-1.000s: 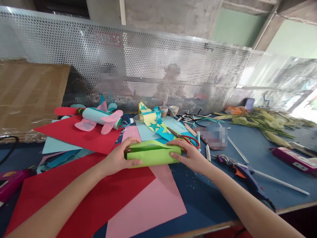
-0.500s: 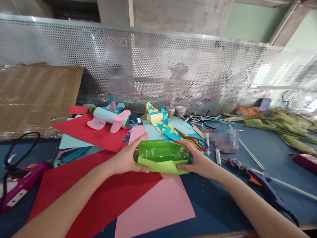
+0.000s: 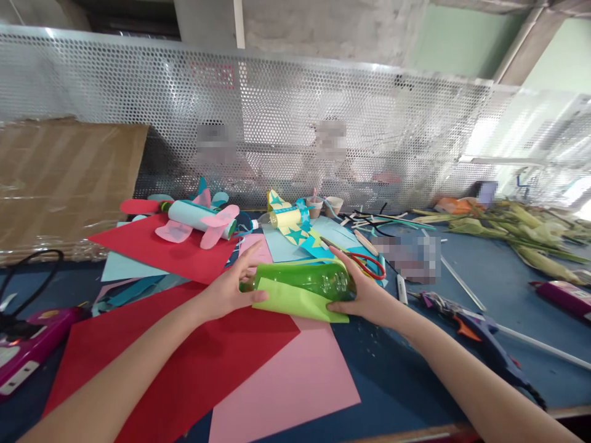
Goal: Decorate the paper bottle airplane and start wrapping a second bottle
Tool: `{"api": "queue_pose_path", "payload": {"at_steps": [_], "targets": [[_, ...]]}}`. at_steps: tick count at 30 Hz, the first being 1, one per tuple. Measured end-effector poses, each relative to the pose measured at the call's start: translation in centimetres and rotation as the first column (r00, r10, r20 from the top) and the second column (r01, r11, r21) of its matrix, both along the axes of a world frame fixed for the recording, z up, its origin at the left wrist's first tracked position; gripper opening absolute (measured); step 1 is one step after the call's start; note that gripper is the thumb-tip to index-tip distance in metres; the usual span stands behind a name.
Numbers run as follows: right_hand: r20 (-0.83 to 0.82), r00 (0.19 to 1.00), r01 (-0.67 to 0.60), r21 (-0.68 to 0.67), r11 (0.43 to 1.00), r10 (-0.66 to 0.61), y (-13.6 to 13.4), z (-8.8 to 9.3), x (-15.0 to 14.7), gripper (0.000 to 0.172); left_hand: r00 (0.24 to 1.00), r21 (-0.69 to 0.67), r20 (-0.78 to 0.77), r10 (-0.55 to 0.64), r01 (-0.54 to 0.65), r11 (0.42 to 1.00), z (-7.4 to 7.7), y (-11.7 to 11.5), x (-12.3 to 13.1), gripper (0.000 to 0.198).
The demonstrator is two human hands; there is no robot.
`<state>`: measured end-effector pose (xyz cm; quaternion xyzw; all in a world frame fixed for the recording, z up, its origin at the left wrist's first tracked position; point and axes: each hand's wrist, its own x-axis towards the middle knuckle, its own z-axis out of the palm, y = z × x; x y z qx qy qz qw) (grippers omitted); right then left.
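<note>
A green plastic bottle (image 3: 305,277) lies sideways between my hands, partly wrapped in a light green paper sheet (image 3: 290,301). My left hand (image 3: 233,286) is around the bottle's left end, its thumb on the paper's front edge and its index finger raised away. My right hand (image 3: 367,295) grips the right end, thumb pressing the paper in front and fingers behind. The far-side fingertips are partly hidden. Beneath them are red paper (image 3: 184,357) and pink paper (image 3: 286,381).
Behind stand a paper-covered bottle plane (image 3: 196,218) and a yellow one with blue stars (image 3: 286,219). Red-handled scissors (image 3: 369,266), a marker (image 3: 401,289) and a blue glue gun (image 3: 484,338) lie rightward. A purple power strip (image 3: 37,351) is at left, dried husks (image 3: 521,227) far right.
My left thumb and fingers have shifted and loosened a little. The front flap of the green paper now stands higher on the left side of the bottle. The view has shifted slightly.
</note>
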<state>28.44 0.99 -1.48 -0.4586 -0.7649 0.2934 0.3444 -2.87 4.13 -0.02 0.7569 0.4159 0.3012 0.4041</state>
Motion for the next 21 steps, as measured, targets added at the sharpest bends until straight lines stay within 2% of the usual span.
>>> {"api": "queue_pose_path", "payload": {"at_steps": [4, 9, 14, 16, 18, 21], "targets": [[-0.213, 0.976, -0.046, -0.045, 0.998, 0.035, 0.6, -0.7, 0.1, 0.093, 0.999, 0.004, -0.012, 0.044, -0.044, 0.999, -0.8, 0.6, -0.5, 0.091], [-0.313, 0.948, 0.041, -0.059, 0.997, -0.057, 1.5, -1.3, 0.4, 0.074, 1.000, 0.021, -0.013, 0.022, -0.022, 1.000, -0.7, 0.5, -0.4, 0.086], [-0.278, 0.955, 0.086, -0.090, 0.992, -0.108, 2.1, -1.6, 0.5, 0.029, 1.000, -0.036, -0.005, -0.013, 0.012, 0.999, 0.5, -0.1, 0.2, 0.088], [-0.272, 0.947, 0.147, -0.109, 0.983, -0.172, 2.3, -1.7, 0.6, 0.024, 1.000, -0.082, 0.007, 0.001, -0.001, 0.997, 1.0, -0.1, 0.2, 0.087], [-0.305, 0.906, 0.262, -0.141, 0.955, -0.294, 2.5, -1.7, 1.0, 0.027, 0.996, -0.088, 0.027, 0.086, -0.084, 0.993, 1.4, -0.1, 0.1, 0.082], [-0.428, 0.765, 0.454, -0.173, 0.874, -0.482, 2.8, -1.3, 2.0, 0.032, 0.959, -0.088, 0.085, 0.270, -0.262, 0.961, 1.9, 0.0, 0.0, 0.069]]}}
